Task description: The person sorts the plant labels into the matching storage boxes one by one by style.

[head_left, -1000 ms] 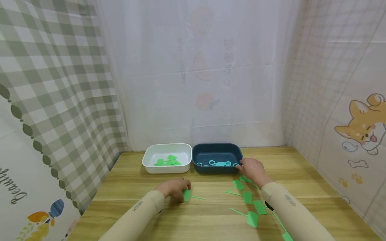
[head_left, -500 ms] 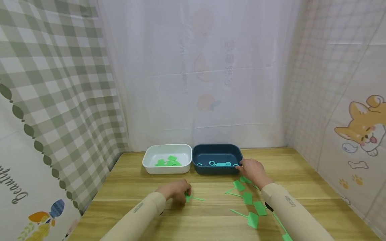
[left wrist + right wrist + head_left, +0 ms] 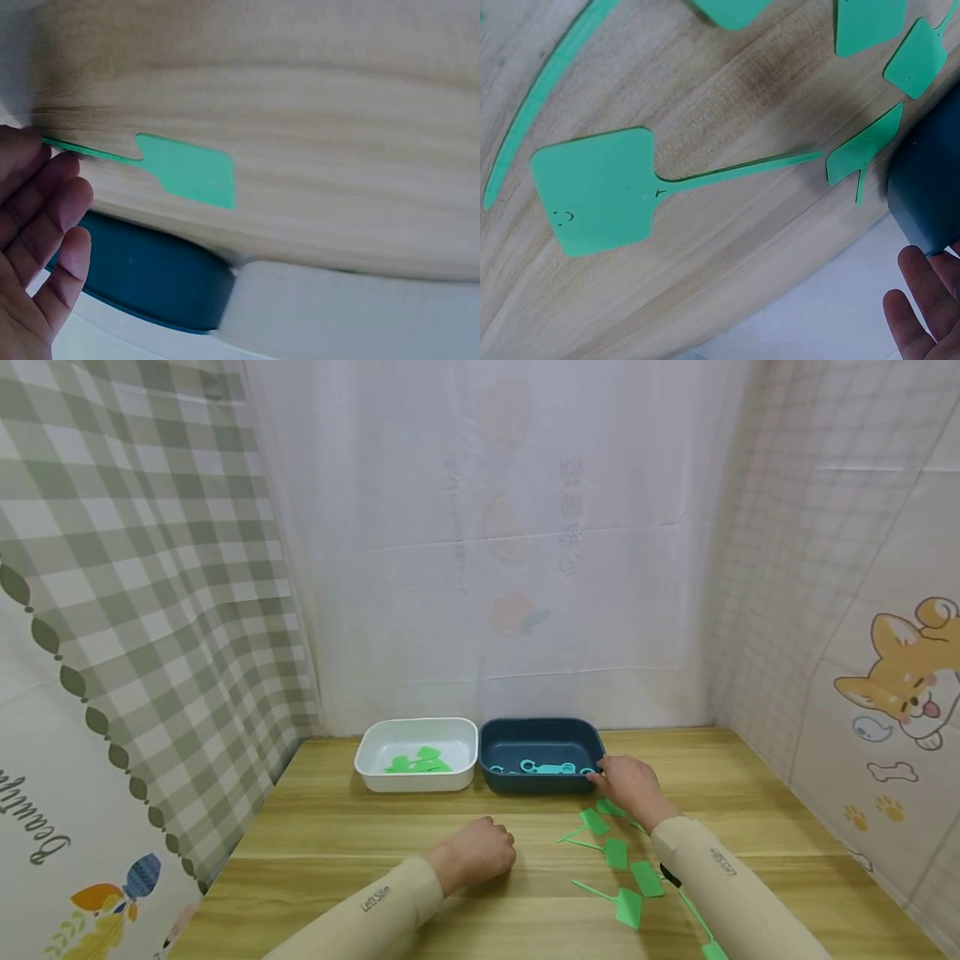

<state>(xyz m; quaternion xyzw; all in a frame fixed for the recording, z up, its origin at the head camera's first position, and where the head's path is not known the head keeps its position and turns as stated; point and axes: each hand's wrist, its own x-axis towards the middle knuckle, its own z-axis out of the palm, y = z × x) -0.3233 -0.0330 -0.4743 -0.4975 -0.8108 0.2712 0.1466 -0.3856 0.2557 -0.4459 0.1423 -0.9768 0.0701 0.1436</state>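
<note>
My left hand [image 3: 478, 853] is low over the middle of the table and hides what it holds in the head view. In the left wrist view its fingertips pinch the stem end of a green plant label [image 3: 191, 172], whose flat blade points away from the hand. At the right front corner of a dark blue plastic box [image 3: 536, 783], my right hand [image 3: 632, 787] grips the rim with its fingertips. Its outer fingers [image 3: 922, 289] are loosely bent beside the box wall in the right wrist view. Light blue ring-ended pieces [image 3: 551, 768] lie inside that box.
A white box [image 3: 416, 783] stands against the blue one's left side, with several green labels [image 3: 416, 763] in it. More green labels [image 3: 628, 907] are scattered on the wooden table [image 3: 315, 835] below and beside the right forearm. Cloth curtains [image 3: 517, 668] enclose the back and sides.
My left hand has moved right along the table and now covers the spot where the label's stem lay. The right hand stays at the blue box's corner.
</note>
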